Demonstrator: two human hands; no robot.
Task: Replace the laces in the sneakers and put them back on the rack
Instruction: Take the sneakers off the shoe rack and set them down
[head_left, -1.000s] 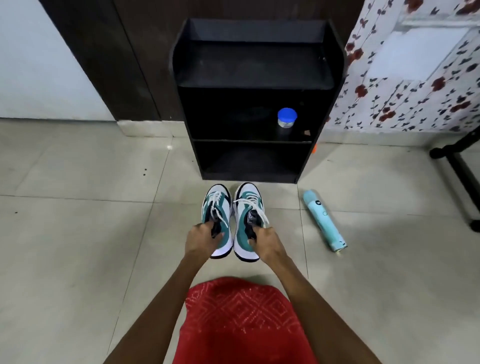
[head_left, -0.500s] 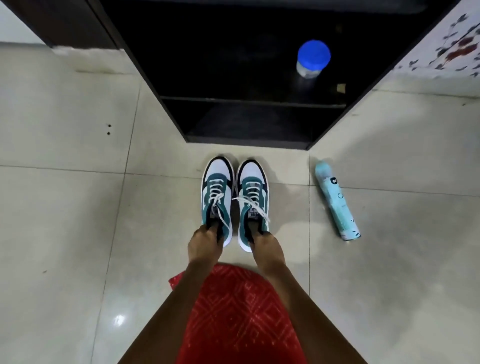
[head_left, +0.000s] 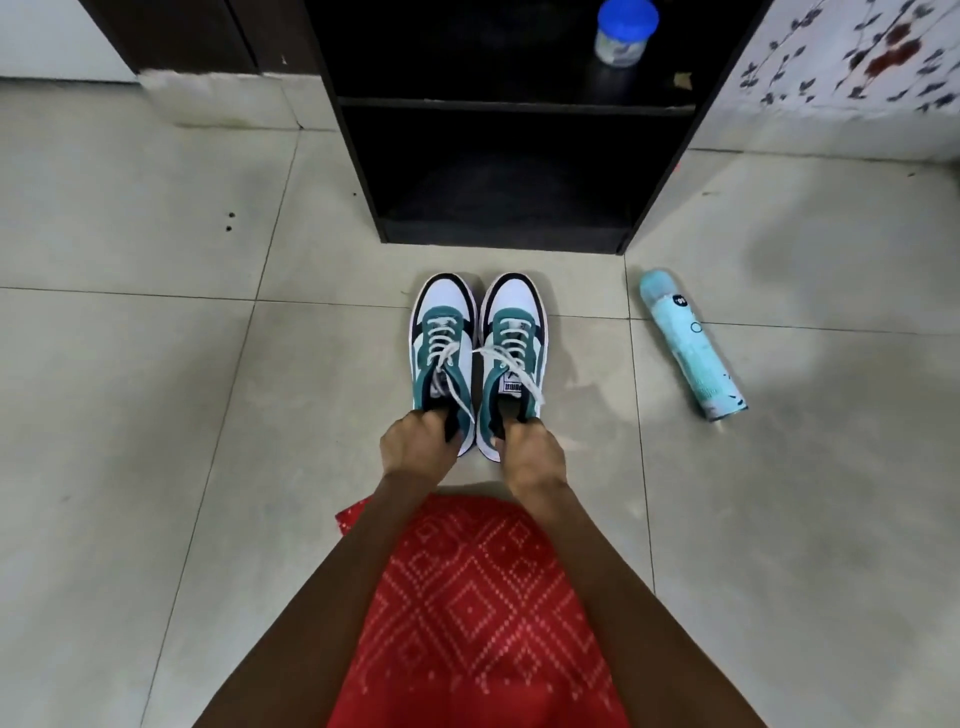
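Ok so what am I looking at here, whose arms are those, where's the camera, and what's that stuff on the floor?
There is no machine here: those are a person's two bare arms. Every picture comes from one wide-angle camera worn on their head, looking forward and down. The left hand grips the heel end of the left sneaker, and the right hand grips the right sneaker the same way. Both shoes are teal and white with white laces, ends loose, toes pointing at a black rack. I cannot tell whether the soles rest on the tiled floor. On a rack shelf stands a jar with a blue lid. A pale blue spray can lies on the floor to the right. The red cloth at the bottom is their clothing.
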